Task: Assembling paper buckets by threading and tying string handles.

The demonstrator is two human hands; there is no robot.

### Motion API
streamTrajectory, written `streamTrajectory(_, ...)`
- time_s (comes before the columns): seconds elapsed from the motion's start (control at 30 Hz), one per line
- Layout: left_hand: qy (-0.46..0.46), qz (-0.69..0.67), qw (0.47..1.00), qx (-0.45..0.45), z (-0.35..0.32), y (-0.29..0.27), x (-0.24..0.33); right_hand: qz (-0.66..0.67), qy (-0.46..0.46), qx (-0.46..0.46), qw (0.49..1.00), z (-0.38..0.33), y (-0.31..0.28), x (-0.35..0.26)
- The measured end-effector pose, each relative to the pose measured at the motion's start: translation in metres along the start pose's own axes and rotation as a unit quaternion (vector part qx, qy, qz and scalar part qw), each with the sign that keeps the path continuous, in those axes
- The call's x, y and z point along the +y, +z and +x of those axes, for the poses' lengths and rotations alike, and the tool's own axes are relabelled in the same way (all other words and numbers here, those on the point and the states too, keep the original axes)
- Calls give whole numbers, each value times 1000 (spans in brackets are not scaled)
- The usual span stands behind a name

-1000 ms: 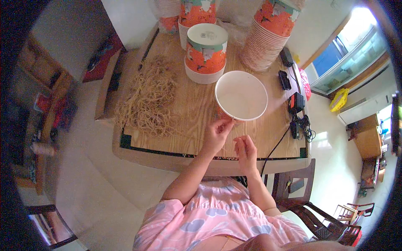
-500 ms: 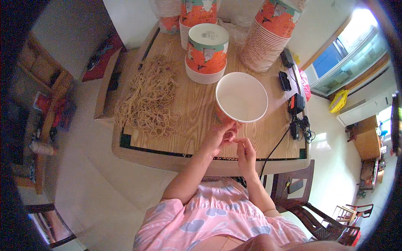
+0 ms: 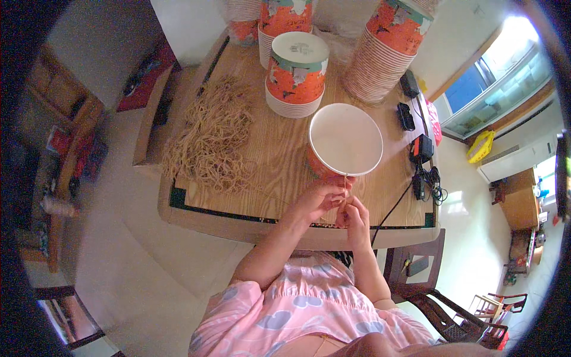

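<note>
Nearest the viewer is a pink fabric garment with grey-blue rounded shapes (image 3: 297, 315), worn by the person. Beyond it, the right hand (image 3: 354, 219) has its fingers closed in a pinch on a thin tan fibre strand (image 3: 346, 183), which runs down from the near rim of an open round paper bucket, white inside and orange outside (image 3: 346, 140). The left hand (image 3: 326, 196), just beside the right, has curled fingers at the bucket's near side, below the rim; whether it grips the wall or the strand cannot be told. The bucket is at the near middle of a wood-grained counter with a pale border (image 3: 279, 160), mouth toward the viewer, its base hidden.

Left of the bucket lies a loose, tangled heap of tan fibre strands (image 3: 214, 143). At right, near the counter's edge, are a black rectangular adapter with an orange face (image 3: 422, 147) and a coil of black cable (image 3: 437, 191). Just behind the bucket stands a short stack of inverted orange, green and white paper buckets (image 3: 297, 77). Farther back rise a tall leaning stack of similar buckets (image 3: 380, 65) at right and another orange-and-white stack (image 3: 285, 18) at left. Beyond the counter, at right, are a yellow plastic bag (image 3: 481, 147) and a bright window (image 3: 493, 71).
</note>
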State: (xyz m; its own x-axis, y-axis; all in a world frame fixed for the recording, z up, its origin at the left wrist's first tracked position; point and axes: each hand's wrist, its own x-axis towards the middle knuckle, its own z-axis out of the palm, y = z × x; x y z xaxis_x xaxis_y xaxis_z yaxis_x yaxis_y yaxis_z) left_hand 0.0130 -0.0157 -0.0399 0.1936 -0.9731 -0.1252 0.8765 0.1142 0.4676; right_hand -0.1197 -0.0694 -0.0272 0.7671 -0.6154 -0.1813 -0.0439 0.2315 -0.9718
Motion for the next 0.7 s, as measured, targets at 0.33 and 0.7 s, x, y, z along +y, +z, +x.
streamTrajectory(0.33, 9, 53, 994, 94, -2, 2, -6, -10, -15, 25, 1000, -1, 1, -8)
streamTrajectory(0.7, 303, 500, 754, 298, -16, 24, -1, -148, -114, 87, 979, 24, -1, 1)
